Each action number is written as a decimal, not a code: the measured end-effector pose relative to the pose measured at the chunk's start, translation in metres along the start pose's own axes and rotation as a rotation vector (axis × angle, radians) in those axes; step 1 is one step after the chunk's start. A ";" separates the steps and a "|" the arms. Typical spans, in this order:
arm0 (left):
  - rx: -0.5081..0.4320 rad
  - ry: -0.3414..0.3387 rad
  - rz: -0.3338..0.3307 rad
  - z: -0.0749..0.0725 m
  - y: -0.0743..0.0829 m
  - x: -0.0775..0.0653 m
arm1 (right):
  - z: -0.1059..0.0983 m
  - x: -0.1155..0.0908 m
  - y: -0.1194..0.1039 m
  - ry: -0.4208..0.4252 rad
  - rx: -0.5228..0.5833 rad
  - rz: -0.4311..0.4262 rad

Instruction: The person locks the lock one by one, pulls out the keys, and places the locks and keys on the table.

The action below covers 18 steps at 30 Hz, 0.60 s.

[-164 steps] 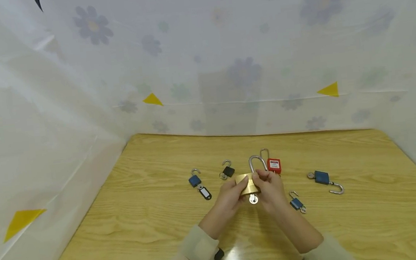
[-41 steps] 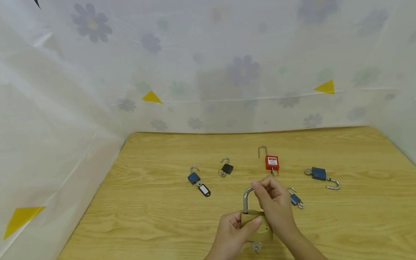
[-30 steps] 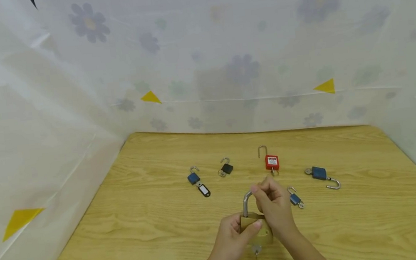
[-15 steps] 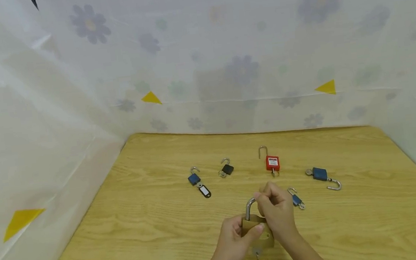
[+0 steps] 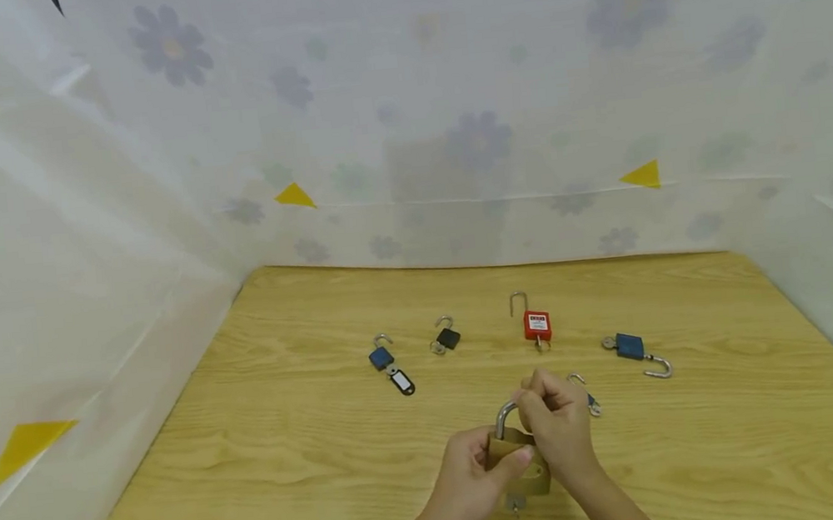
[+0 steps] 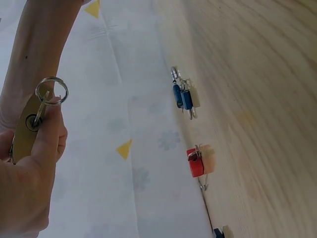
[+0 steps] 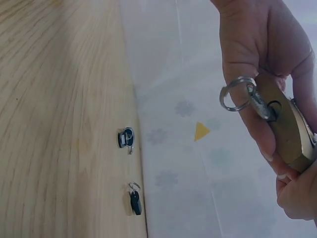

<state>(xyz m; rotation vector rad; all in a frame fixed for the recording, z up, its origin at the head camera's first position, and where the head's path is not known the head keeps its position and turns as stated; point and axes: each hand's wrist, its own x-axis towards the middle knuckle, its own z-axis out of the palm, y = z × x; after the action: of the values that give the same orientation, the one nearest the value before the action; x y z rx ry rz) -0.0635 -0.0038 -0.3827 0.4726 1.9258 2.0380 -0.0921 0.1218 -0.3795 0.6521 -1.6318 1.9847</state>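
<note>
A red padlock (image 5: 537, 325), a blk padlock (image 5: 449, 339) & three blue padlocks (image 5: 630, 346) are laid on the wood-grain counter (image 5: 292, 456), w/ shackles open. Behind, flower-print sheeting (image 5: 351, 124) is marked w/ yellow triangles (image 5: 644, 176).

PLACE: screened-off workspace (room type unclear) | flowered sheeting (image 5: 407, 85) on three sides | wood-grain table (image 5: 294, 473)

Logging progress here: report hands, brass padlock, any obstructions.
Left hand holds brass padlock; right hand pinches shackle. Key inserted. Nothing seen in the way.

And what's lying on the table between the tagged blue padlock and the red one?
A black padlock with its key; that shows in the head view.
</note>
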 end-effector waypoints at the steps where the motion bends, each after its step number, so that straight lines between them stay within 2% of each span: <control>1: -0.003 -0.005 -0.001 0.000 0.001 0.000 | 0.000 0.001 -0.001 -0.008 -0.002 0.000; 3: -0.019 -0.012 -0.009 -0.001 0.004 0.002 | -0.001 0.004 -0.006 -0.003 -0.027 0.042; 9: -0.088 -0.001 -0.070 0.000 0.008 0.004 | -0.002 0.010 -0.016 0.056 -0.020 0.273; 12: -0.112 0.017 -0.087 -0.001 0.007 0.005 | -0.001 0.012 -0.017 0.071 -0.014 0.342; 18: -0.153 0.068 -0.150 -0.004 0.005 0.007 | -0.001 0.015 -0.017 0.136 -0.131 0.494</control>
<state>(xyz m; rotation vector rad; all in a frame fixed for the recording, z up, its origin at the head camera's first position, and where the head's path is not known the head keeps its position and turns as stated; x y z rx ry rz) -0.0711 -0.0047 -0.3778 0.2188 1.7663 2.1070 -0.0929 0.1270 -0.3579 0.0586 -1.9522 2.1641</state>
